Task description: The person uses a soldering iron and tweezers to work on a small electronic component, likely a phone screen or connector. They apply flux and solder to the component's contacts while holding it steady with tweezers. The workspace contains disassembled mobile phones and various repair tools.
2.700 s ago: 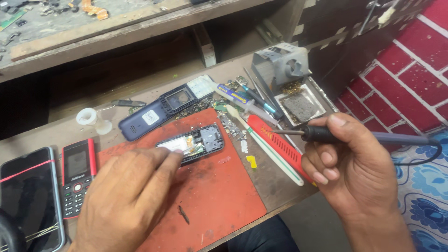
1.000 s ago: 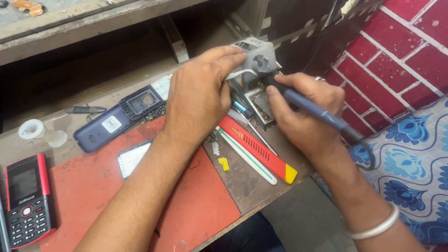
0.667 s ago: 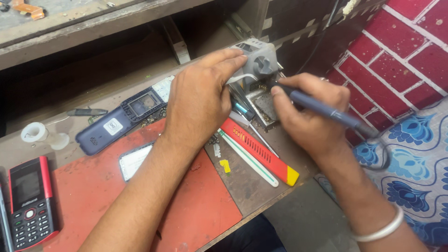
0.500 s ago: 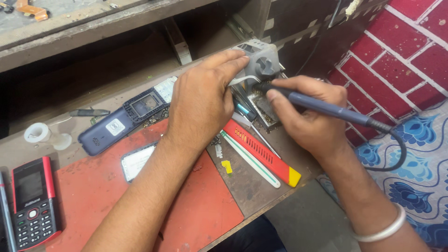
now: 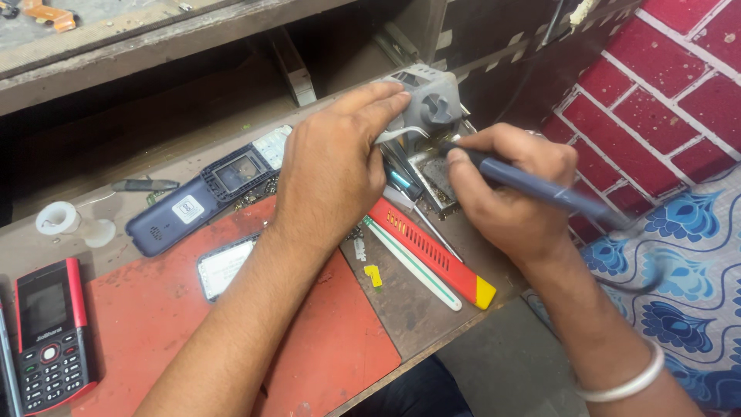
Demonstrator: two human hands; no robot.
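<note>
We: right hand [image 5: 513,205] clamps soldering iron [image 5: 540,189], axis up-left | left hand [image 5: 332,166] fingers together on grey stand [image 5: 432,104], touching, nearer

A red-and-black keypad phone [image 5: 52,333] with a dark, unlit rectangular screen lies at the workbench's left edge. On the blue phone housing [image 5: 202,192] sits a small white square label [image 5: 187,209]; its empty rectangular screen window [image 5: 238,172] lies beyond.

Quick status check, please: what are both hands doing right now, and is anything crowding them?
Left hand rests on grey soldering stand. Right hand grips blue soldering iron, tip at the stand. Red-handled tool lies just below.
</note>
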